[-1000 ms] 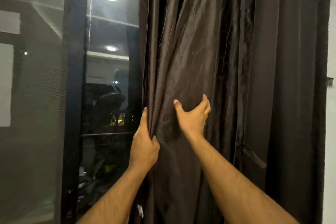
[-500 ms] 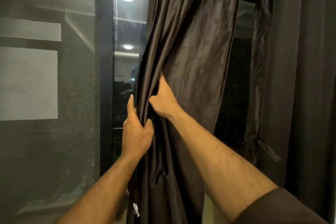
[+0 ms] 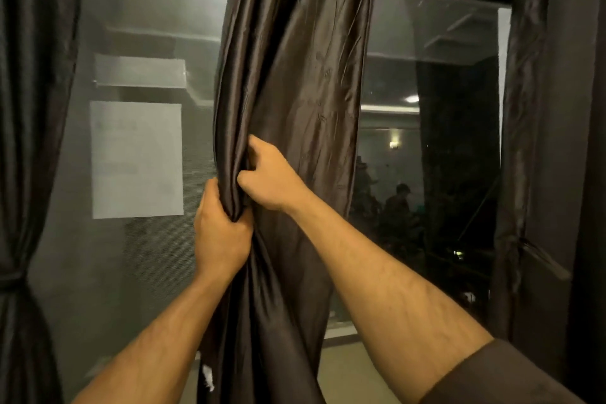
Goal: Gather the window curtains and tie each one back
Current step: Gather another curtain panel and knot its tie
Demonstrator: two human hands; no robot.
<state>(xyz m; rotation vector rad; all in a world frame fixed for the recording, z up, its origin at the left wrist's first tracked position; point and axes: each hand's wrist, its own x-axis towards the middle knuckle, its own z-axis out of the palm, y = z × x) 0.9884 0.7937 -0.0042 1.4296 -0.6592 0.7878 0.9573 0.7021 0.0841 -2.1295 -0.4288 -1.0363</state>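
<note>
Satin curtain (image 3: 295, 82), bunched into folds, gripped by left hand (image 3: 219, 233) and right hand (image 3: 272, 177).

No text, label, brand, number or sign can be read. The one likely carrier of writing is a pale sheet of paper (image 3: 137, 159) seen through the grey window pane (image 3: 154, 20) on the left; faint darker smudges cross its upper part and its middle, but they are too blurred to make out as letters or figures. Above it a lighter rectangular panel (image 3: 140, 71) shows no marks. The dark satin curtain (image 3: 295, 75) in the middle carries no tag or print that can be read; a small white scrap (image 3: 208, 376) near its lower left edge is too small to tell.
</note>
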